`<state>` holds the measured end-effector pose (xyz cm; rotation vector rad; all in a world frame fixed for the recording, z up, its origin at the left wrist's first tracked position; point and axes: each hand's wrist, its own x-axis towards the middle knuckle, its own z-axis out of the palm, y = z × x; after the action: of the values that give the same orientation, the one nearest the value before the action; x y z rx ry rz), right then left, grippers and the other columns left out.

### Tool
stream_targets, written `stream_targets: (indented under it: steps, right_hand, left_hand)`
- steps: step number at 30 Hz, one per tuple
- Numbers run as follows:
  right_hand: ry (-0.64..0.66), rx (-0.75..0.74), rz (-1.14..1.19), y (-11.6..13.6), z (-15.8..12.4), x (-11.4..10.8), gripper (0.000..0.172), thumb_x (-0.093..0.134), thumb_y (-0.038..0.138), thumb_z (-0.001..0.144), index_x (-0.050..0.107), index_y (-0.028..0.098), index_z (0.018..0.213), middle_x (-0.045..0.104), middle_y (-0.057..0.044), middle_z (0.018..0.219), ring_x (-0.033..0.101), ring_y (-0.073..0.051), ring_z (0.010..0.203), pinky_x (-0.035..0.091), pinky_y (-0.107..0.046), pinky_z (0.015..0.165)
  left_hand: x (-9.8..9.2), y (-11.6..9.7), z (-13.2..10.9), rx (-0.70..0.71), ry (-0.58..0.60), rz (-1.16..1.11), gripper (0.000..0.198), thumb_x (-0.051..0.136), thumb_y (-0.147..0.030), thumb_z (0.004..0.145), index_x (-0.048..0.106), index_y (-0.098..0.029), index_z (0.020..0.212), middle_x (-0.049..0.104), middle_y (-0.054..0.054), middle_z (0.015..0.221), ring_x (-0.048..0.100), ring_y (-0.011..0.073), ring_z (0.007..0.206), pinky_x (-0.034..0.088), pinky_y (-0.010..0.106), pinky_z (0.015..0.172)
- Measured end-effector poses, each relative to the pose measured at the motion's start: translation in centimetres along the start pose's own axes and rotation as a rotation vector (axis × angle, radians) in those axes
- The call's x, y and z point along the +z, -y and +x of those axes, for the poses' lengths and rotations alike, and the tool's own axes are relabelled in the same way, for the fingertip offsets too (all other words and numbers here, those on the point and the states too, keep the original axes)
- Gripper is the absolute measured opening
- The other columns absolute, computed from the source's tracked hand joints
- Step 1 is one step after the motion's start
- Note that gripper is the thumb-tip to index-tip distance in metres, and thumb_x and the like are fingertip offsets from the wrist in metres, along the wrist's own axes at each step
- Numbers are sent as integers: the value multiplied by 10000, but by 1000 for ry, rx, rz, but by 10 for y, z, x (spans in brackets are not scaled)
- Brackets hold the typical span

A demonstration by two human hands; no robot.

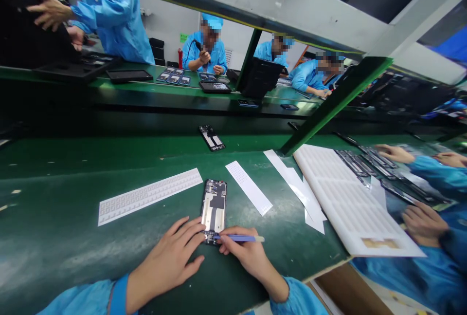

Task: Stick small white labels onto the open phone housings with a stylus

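Note:
An opened phone chassis [214, 206] lies lengthwise on the green bench in front of me, its inner metal plate showing. My left hand [171, 256] rests flat beside it, fingers spread, fingertips touching its lower left edge. My right hand [243, 251] is closed on a slim blue tool [239, 238], held level with its tip at the chassis's bottom end. A long white sticker strip [149, 195] lies to the left and a shorter one [249, 187] to the right.
A second open phone [211, 138] sits farther back on the belt. White backing strips [297, 186] and a large white tray [346, 198] lie right. A neighbour's hands [423, 222] work at my right; several people in blue sit across.

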<state>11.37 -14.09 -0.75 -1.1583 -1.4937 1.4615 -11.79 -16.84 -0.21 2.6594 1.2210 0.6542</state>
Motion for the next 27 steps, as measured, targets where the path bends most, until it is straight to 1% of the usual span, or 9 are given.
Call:
stream_targets:
  steps: [10,16,22,27]
  right_hand:
    - [50,-35,-118,4,2,-2,202,683,409,858,780,233,829,725,-30,631,664,-195,531,548,-284,539]
    - [44,-36,-123,5,3,0,201,688,397,853,771,222,798,715,-27,610,656,-180,515,535,-263,529]
    - [10,1,3,7,2,2,257,690,452,839,749,211,775,728,-35,635,686,-188,540,563,-267,545]
    - [21,-15,-29,9,4,2,247,689,421,833,744,190,763,723,-34,617,687,-178,524,563,-250,542]
  left_hand:
    - [-1,0,2,14,-31,13,298,562,-262,893,579,-235,1189,614,41,1266,538,220,1232,370,444,1123]
    - [-1,0,1,1,6,29,312,568,-266,892,564,-248,1204,603,33,1285,527,219,1244,381,457,1111]
    - [-3,2,0,18,89,59,335,558,-255,902,542,-250,1237,570,49,1326,500,225,1271,368,475,1123]
    - [-4,2,0,12,86,36,331,556,-246,898,545,-244,1229,570,49,1325,495,225,1278,362,483,1130]
